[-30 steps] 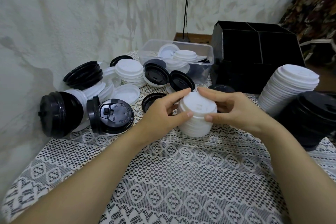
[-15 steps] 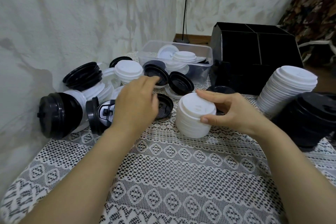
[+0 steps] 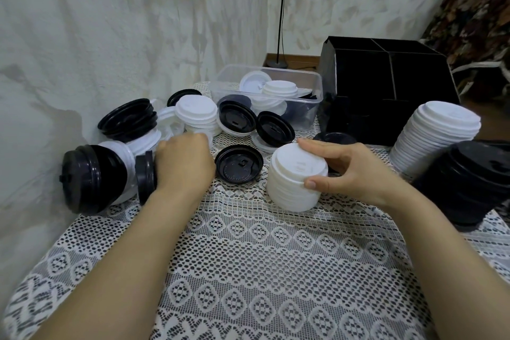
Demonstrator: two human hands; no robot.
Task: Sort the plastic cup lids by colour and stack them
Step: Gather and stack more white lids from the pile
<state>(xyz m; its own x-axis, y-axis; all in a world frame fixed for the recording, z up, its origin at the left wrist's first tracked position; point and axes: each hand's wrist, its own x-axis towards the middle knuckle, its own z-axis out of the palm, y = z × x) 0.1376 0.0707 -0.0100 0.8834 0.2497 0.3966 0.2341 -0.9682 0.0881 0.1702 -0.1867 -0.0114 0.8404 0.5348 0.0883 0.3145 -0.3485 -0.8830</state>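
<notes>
Head: left hand (image 3: 185, 164) moved leftward, grip unclear; right hand (image 3: 357, 174) still clasps white stack (image 3: 289, 190).

White lids (image 3: 296, 176), black lids (image 3: 238, 164), white lace tablecloth (image 3: 276, 270).

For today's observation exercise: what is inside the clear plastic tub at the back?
The clear tub holds a stack of white lids, one leaning white lid and dark lids at its right. Its lower left is covered by a black lid in front.
</notes>
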